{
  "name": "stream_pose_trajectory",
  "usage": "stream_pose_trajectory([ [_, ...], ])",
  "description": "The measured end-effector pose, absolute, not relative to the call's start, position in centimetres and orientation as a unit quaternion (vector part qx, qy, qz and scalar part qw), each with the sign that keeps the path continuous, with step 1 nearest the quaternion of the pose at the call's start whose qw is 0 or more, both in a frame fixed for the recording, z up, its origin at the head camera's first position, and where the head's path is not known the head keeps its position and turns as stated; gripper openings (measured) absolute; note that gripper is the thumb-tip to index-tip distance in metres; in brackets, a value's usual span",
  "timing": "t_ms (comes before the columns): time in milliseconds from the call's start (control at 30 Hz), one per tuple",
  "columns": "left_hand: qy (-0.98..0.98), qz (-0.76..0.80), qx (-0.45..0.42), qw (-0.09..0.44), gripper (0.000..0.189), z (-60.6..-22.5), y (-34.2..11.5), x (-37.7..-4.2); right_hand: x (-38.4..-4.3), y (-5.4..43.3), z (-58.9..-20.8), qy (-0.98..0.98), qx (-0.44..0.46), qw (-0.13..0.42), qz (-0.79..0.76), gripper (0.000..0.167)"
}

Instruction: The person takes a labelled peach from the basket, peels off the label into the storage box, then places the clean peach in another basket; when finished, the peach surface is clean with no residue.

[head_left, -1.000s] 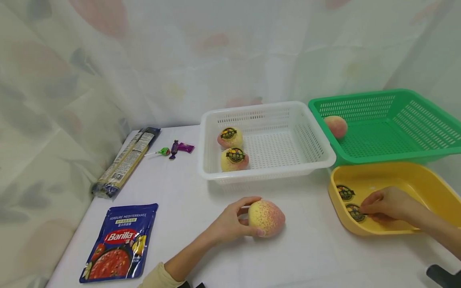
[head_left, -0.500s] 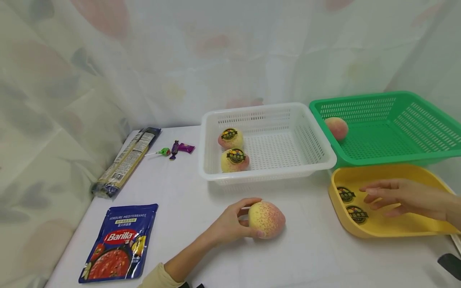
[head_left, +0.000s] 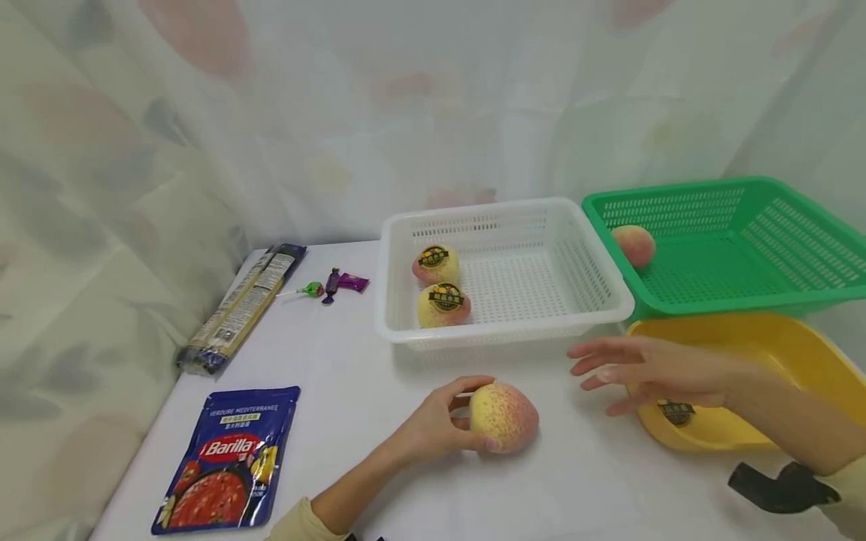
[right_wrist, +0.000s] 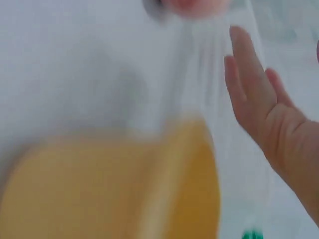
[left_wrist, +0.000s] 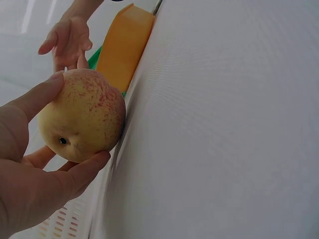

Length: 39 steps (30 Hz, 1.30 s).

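My left hand [head_left: 436,424] grips a yellow and pink peach [head_left: 506,418] on the white tabletop, thumb on one side and fingers on the other. In the left wrist view the stem end of this peach [left_wrist: 82,119] faces the camera, and no label shows on it. My right hand [head_left: 652,372] hangs with extended fingers over the left edge of the yellow bin [head_left: 764,338], apart from the peach. Nothing shows between those fingers. Below that hand lies a round dark fruit sticker [head_left: 676,412] in the bin. The place of the second sticker is hidden behind the hand.
Behind the peach stands a white basket [head_left: 504,330] with two labelled peaches [head_left: 443,304] inside. A green basket [head_left: 758,300] at the right holds one plain peach [head_left: 634,246]. Leftward lie a blue sauce pouch [head_left: 226,458], a long noodle packet [head_left: 243,308], a lollipop [head_left: 313,289] and wrapped candies [head_left: 352,282].
My right hand has lifted from the sticker inside the yellow bin, its fingers have spread, and it has moved left toward the peach. The left hand keeps its hold on the peach.
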State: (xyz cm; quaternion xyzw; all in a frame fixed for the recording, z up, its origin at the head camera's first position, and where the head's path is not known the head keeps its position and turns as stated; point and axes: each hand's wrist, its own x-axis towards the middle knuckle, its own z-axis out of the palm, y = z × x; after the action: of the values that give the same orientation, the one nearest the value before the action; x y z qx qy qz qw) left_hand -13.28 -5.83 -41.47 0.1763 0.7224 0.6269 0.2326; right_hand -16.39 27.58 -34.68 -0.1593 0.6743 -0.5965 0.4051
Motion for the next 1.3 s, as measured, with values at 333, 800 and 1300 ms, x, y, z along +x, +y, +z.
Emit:
stream_pose_trajectory([
  [333,0.725,0.625,0.177,0.229,0.07,-41.5,-5.7,-13.2,-15.9,20.0,-38.2,0.691,-0.086,0.395,-0.599,0.062],
  [800,0.734,0.608,0.195,0.232,0.072,-41.2,-6.1,-13.2,-15.2,17.3,-39.2,0.66,-0.096,0.394,-0.633,0.063],
  [1300,0.708,0.693,0.124,-0.052,0.046,-33.8,-13.5,-16.0,-15.0,17.1,-39.2,0.667,-0.096,0.387,-0.63,0.061],
])
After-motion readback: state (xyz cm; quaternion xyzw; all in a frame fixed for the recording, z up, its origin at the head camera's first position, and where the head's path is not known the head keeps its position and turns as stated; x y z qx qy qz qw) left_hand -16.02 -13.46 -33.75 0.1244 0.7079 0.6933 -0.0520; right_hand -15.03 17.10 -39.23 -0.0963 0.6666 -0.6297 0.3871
